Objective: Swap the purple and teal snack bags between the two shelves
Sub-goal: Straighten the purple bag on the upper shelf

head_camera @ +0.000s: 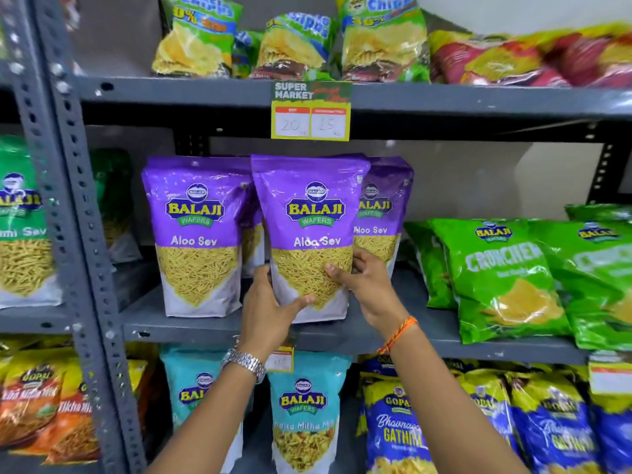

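Note:
Three purple Aloo Sev bags stand on the middle shelf (191, 325). The front middle purple bag (309, 213) is gripped at its lower part by both hands: my left hand (270, 309) on its lower left, thumb across the front, and my right hand (362, 282) on its lower right edge. Another purple bag (196, 234) stands to its left, and a third purple bag (381, 213) is partly hidden behind on the right. On the shelf below, two teal bags stand upright: one teal bag (302, 415) between my forearms, another teal bag (191, 388) partly behind my left arm.
Green Crunchem bags (496, 278) lean at the right of the middle shelf. Blue Gathiya bags (396, 429) stand right of the teal ones, orange bags (44, 405) at lower left. A price tag (311, 111) hangs from the upper shelf edge. A grey slotted upright (75, 217) stands on the left.

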Demonstrator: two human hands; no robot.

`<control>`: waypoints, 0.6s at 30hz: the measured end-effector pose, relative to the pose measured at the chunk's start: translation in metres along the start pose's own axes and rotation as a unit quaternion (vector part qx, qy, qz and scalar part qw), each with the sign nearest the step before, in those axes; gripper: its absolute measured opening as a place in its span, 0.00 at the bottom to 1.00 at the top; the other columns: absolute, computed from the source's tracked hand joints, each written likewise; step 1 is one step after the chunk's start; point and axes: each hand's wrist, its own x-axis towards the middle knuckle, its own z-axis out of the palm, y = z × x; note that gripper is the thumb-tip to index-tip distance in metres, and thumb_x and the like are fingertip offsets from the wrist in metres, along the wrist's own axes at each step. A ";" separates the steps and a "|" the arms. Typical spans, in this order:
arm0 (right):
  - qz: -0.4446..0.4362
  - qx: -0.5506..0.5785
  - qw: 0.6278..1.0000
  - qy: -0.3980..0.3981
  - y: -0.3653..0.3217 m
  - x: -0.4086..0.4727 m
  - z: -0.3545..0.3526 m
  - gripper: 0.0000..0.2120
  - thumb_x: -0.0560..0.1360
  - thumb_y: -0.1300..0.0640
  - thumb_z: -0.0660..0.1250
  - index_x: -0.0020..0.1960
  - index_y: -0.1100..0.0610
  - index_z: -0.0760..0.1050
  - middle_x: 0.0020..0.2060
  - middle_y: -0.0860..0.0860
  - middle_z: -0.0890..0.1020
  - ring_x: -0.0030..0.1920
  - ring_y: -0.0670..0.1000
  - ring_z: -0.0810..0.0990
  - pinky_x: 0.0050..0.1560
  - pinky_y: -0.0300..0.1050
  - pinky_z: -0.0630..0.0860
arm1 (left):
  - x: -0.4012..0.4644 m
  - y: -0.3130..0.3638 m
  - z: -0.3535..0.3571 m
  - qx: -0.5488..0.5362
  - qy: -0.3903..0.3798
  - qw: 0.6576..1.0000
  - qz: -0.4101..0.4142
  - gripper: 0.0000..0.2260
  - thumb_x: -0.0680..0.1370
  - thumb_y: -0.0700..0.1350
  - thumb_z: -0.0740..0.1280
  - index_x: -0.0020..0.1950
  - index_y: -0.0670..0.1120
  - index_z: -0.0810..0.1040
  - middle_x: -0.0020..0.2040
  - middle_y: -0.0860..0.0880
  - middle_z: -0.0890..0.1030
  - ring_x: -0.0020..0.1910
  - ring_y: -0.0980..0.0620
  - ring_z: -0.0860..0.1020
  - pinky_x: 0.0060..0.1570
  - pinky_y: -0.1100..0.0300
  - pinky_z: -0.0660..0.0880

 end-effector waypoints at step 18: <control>0.003 -0.019 0.996 0.082 0.000 -0.003 -0.077 0.20 0.68 0.69 0.77 0.58 0.60 0.76 0.51 0.57 0.84 0.51 0.52 0.83 0.54 0.49 0.82 | 0.013 0.028 0.069 -0.050 -0.106 0.992 -0.054 0.38 0.62 0.48 0.85 0.66 0.44 0.71 0.64 0.45 0.82 0.61 0.45 0.81 0.59 0.45 0.80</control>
